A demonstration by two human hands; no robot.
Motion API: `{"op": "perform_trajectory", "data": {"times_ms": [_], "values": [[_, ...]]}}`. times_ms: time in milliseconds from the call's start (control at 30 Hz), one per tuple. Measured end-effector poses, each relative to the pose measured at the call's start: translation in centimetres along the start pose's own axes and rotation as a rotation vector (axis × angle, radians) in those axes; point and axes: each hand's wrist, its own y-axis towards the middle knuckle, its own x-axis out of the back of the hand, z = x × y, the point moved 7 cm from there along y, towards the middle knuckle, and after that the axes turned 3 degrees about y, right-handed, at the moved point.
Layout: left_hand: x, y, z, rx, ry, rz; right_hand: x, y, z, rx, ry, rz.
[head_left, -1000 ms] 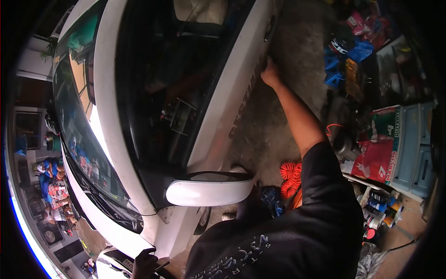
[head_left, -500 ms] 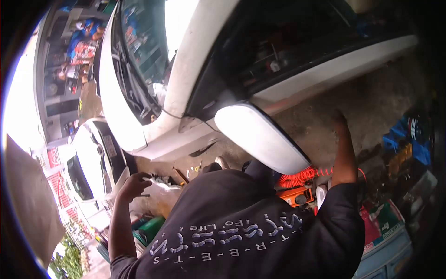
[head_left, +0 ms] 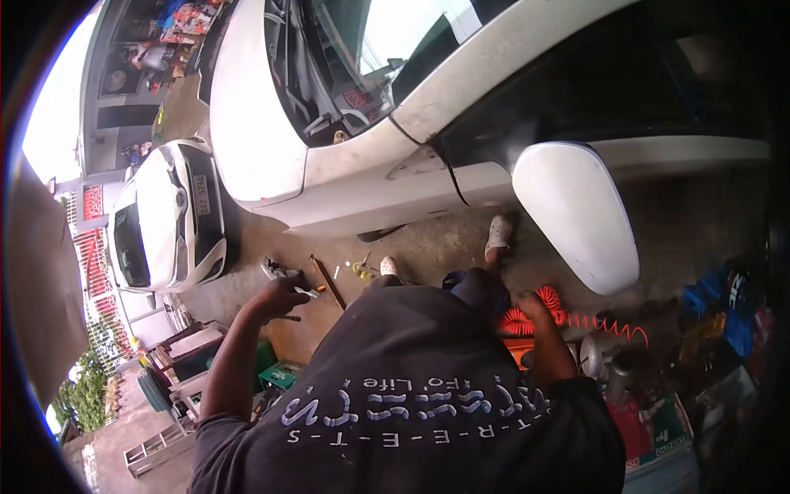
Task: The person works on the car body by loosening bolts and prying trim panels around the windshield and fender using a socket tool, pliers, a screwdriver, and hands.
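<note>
My left hand [head_left: 277,301] is closed at the left, in front of my body. A thin dark stick-like object [head_left: 288,318] juts from its fingers, and a small white piece with an orange end [head_left: 314,291] shows at the fingertips. I cannot tell what kind of things these are. My right hand [head_left: 533,308] hangs low beside a coiled orange air hose [head_left: 550,306]. Its fingers are foreshortened, so whether it grips or touches the hose is unclear. Ahead stands a white car [head_left: 362,193] with its white side mirror [head_left: 576,218] sticking out toward me.
A second white car [head_left: 164,218] is parked at the left. On the floor lie a long thin bar [head_left: 327,282] and small yellowish items [head_left: 362,267]. An orange machine [head_left: 518,352] sits right of me, with blue bags [head_left: 736,309] farther right. A ladder [head_left: 156,449] lies lower left.
My right hand has come back from beyond the mirror to near the hose. My left hand has shifted right and slightly up in view. The camera view has turned, showing more floor.
</note>
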Motion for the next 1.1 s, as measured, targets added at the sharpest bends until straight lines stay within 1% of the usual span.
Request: {"op": "perform_trajectory", "data": {"times_ms": [33, 100, 133, 167, 200, 233, 267, 300, 333, 367, 400, 433, 467, 500, 533, 567, 600, 633, 667, 733, 767, 833, 867, 900, 933, 967, 1000, 1033, 1067, 1100], "values": [[0.1, 0.8, 1.6, -0.069, -0.130, 0.002, 0.5, 1.0, 2.2, 0.045, -0.019, -0.008], [1.0, 1.4, 3.2, -0.161, -0.122, -0.031, 4.0, 0.0, 6.9, 0.055, -0.312, -0.183], [1.5, 2.2, 4.8, -0.199, -0.088, -0.073, 4.8, -0.3, 9.8, 0.074, -0.326, -0.217], [1.8, 3.2, 6.6, -0.240, -0.051, -0.115, 3.9, -0.7, 13.0, 0.095, -0.231, -0.110], [2.1, 3.7, 8.1, -0.329, -0.021, -0.121, 2.7, -1.4, 16.5, 0.118, -0.135, -0.005], [2.3, 4.6, 10.3, -0.325, -0.032, -0.121, 2.5, -2.7, 20.7, 0.135, -0.147, -0.046], [2.9, 3.8, 11.3, -0.340, -0.042, -0.110, 0.8, -5.2, 27.2, 0.235, -0.255, 0.029], [3.0, 3.9, 13.6, -0.340, -0.177, -0.092, -2.3, -6.8, 32.5, 0.326, -0.362, 0.106], [3.4, 4.7, 16.4, -0.384, -0.179, -0.104, -4.8, -7.2, 35.6, 0.330, -0.358, 0.048], [3.7, 6.0, 19.9, -0.384, -0.184, -0.117, -7.0, -7.3, 38.9, 0.336, -0.354, -0.013], [4.2, 6.8, 23.5, -0.356, -0.199, -0.154, -9.5, -8.1, 43.2, 0.437, -0.341, -0.016], [3.9, 9.2, 28.4, -0.404, -0.223, -0.259, -11.8, -9.3, 47.6, 0.534, -0.328, -0.009], [3.5, 10.9, 33.0, -0.351, -0.291, -0.247, -14.0, -10.9, 52.0, 0.531, -0.328, -0.001], [3.6, 9.8, 35.7, -0.257, -0.411, -0.229, -15.5, -11.8, 56.4, 0.535, -0.335, 0.005], [3.6, 8.5, 38.2, -0.161, -0.532, -0.210, -16.6, -11.5, 59.6, 0.606, -0.367, -0.011], [2.3, 10.8, 43.0, -0.106, -0.601, -0.218, -17.7, -11.3, 62.6, 0.676, -0.400, -0.022], [0.6, 13.4, 48.4, -0.046, -0.666, -0.223, -17.9, -12.4, 66.5, 0.698, -0.455, -0.041], [-0.6, 14.6, 52.2, 0.004, -0.637, -0.225, -17.8, -13.9, 70.5, 0.718, -0.509, -0.056], [-1.6, 15.5, 55.1, 0.052, -0.610, -0.225, -17.3, -14.0, 73.6, 0.728, -0.479, -0.093], [-3.6, 15.2, 59.0, 0.173, -0.674, -0.224, -15.4, -14.3, 80.0, 0.757, -0.456, -0.196], [-4.7, 14.9, 59.7, 0.172, -0.697, -0.211, -14.2, -14.3, 83.4, 0.779, -0.463, -0.255], [-7.3, 13.5, 61.8, 0.287, -0.855, -0.301, -11.0, -11.8, 89.7, 0.830, -0.503, -0.504], [-9.2, 13.8, 62.5, 0.274, -0.888, -0.330, -9.4, -9.7, 92.6, 0.846, -0.543, -0.632], [-12.6, 14.8, 64.3, 0.290, -0.937, -0.358, -8.1, -7.8, 95.5, 0.815, -0.565, -0.691], [-16.5, 15.6, 65.9, 0.297, -0.860, -0.336, -7.2, -6.4, 97.9, 0.818, -0.647, -0.769], [-19.7, 13.9, 65.2, 0.445, -0.947, -0.282, -6.7, -4.7, 99.9, 0.793, -0.723, -0.830], [-22.8, 13.4, 64.8, 0.424, -0.883, -0.303, -5.2, -1.0, 101.3, 0.781, -0.846, -0.841], [-26.3, 13.3, 64.1, 0.439, -0.955, -0.223, -3.1, 3.4, 102.0, 0.601, -0.825, -0.754], [-24.8, 9.7, 59.9, 0.393, -0.909, -0.196, -2.8, 4.7, 103.0, 0.633, -0.982, -0.807], [-25.2, 8.3, 57.4, 0.407, -0.896, -0.099, -1.4, 8.2, 103.7, 0.561, -1.085, -0.703]]}}
